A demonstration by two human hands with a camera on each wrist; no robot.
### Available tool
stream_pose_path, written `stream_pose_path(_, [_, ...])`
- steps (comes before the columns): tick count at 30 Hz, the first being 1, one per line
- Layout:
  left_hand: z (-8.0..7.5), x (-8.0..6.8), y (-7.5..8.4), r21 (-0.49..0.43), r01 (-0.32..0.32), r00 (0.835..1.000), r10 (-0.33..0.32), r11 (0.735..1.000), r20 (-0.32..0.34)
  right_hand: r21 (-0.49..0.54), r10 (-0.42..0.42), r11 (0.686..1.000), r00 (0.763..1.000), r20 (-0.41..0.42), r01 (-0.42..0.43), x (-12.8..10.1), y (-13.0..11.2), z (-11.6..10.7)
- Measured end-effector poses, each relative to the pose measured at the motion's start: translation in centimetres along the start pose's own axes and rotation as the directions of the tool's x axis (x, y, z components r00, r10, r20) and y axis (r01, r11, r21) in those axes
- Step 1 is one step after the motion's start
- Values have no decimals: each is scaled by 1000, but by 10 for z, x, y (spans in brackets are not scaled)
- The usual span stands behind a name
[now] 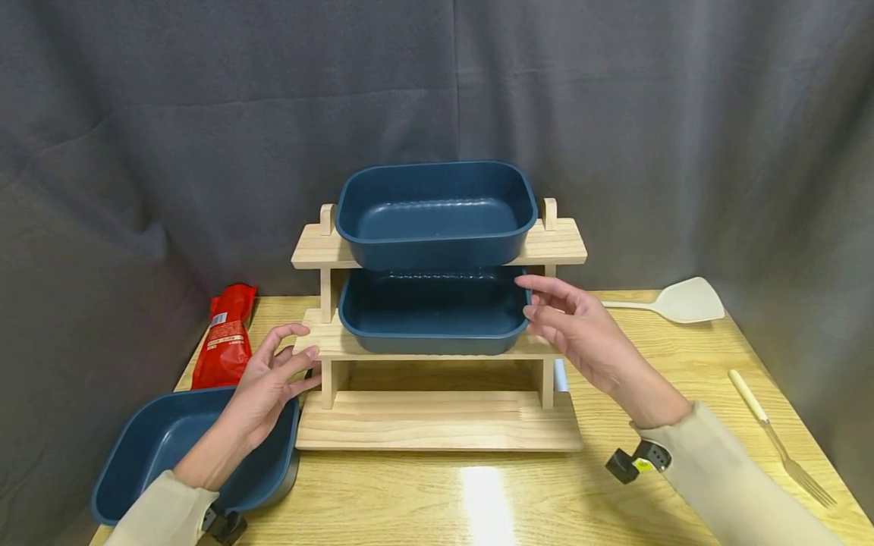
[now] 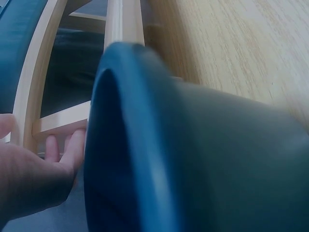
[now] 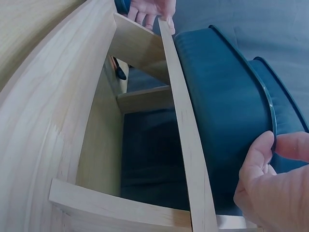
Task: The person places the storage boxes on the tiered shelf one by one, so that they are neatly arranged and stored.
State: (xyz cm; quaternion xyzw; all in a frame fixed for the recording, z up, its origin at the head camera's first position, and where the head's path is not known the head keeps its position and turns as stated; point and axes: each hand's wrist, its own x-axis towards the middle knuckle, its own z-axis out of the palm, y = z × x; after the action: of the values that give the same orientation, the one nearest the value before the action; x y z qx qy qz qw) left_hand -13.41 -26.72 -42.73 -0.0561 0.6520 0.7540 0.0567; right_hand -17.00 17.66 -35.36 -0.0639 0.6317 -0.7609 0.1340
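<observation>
A three-tier wooden display rack [image 1: 440, 434] stands on the table. On its middle shelf sits a dark blue rectangular bin [image 1: 433, 345], and a matching blue bin [image 1: 437, 254] is on the top shelf. My right hand [image 1: 580, 334] pinches the right end of the middle bin's rim between thumb and fingers, as the right wrist view shows. At the other end, my left hand [image 1: 262, 387] holds the left end of the middle shelf, its fingers beside the upright support [image 2: 63, 120]. The bottom shelf bears nothing.
A third blue bin [image 1: 160, 447] stands at the left front, under my left forearm. Behind it lies a red packet [image 1: 225, 341]. To the right are a white spatula [image 1: 686, 302] and a fork [image 1: 774, 440] with a cream handle. Grey curtain [image 1: 437, 83] encloses the back and sides.
</observation>
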Motion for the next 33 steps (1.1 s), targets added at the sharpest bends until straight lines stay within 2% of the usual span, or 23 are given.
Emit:
stream_pose_path(14, [0,1,-2,20,-3,1000,3,1000,-6,19,3,1000,1000,8,-4,1,1,-3])
stream_pose_path(24, [4,-1,1,34,-10,1000,10,999,-20,10,-84,996,996,-14,84,-4,8,-10])
stream_pose_path(33, [3,-2,2,58,-36,999,37,998,-9,-145,-157,979,984,-84,144,-13,11,-21])
